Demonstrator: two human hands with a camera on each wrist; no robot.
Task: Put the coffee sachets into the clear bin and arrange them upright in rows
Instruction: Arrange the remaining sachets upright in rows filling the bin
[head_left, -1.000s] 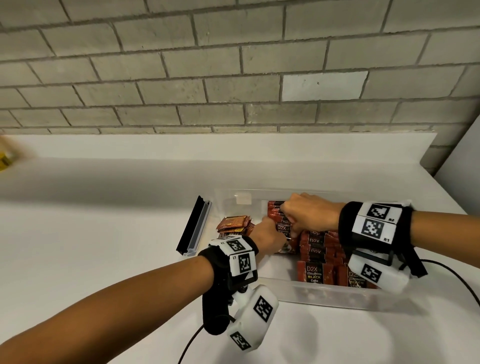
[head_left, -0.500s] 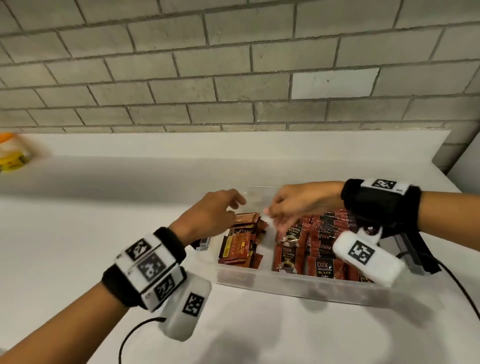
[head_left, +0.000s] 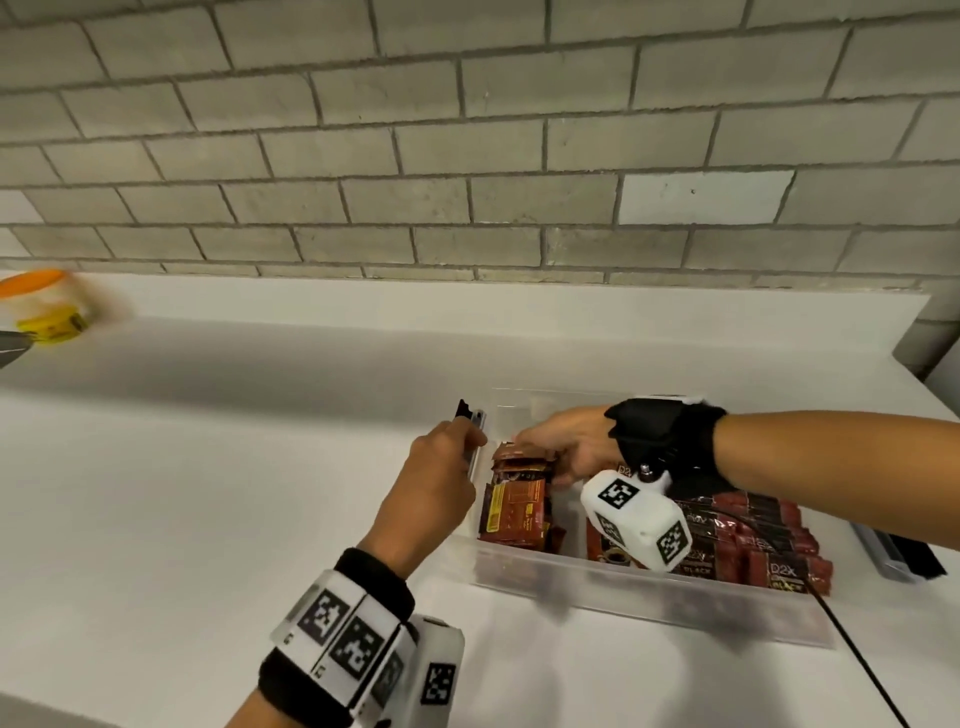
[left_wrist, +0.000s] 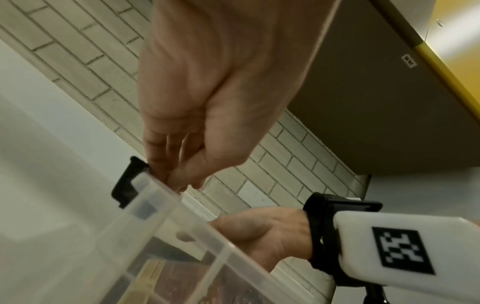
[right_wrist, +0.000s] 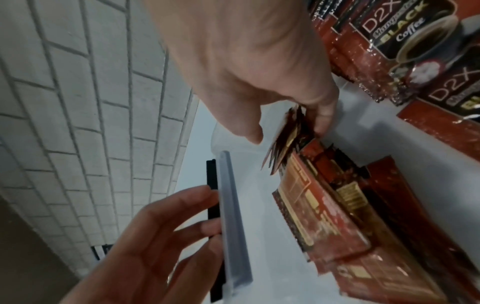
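A clear bin (head_left: 649, 597) sits on the white counter. Red-and-black D2X coffee sachets (head_left: 753, 540) stand in rows in its right part. Brown sachets (head_left: 517, 512) lean in a loose bunch at its left end. My left hand (head_left: 470, 441) pinches the bin's left rim (left_wrist: 182, 218) beside the black latch (left_wrist: 127, 181). My right hand (head_left: 524, 441) reaches into the bin from the right. In the right wrist view its thumb and a finger pinch the tops of the brown sachets (right_wrist: 324, 216). The D2X sachets (right_wrist: 405, 41) lie behind that hand.
A second black latch (head_left: 904, 556) hangs off the bin's right end. A blurred jar with an orange lid (head_left: 47, 306) stands far left by the brick wall. A black cable (head_left: 857, 660) runs over the counter in front of the bin.
My left hand has moved from above the bin to its left rim and taken hold of it. My right hand has come down from the D2X rows onto the brown sachets.
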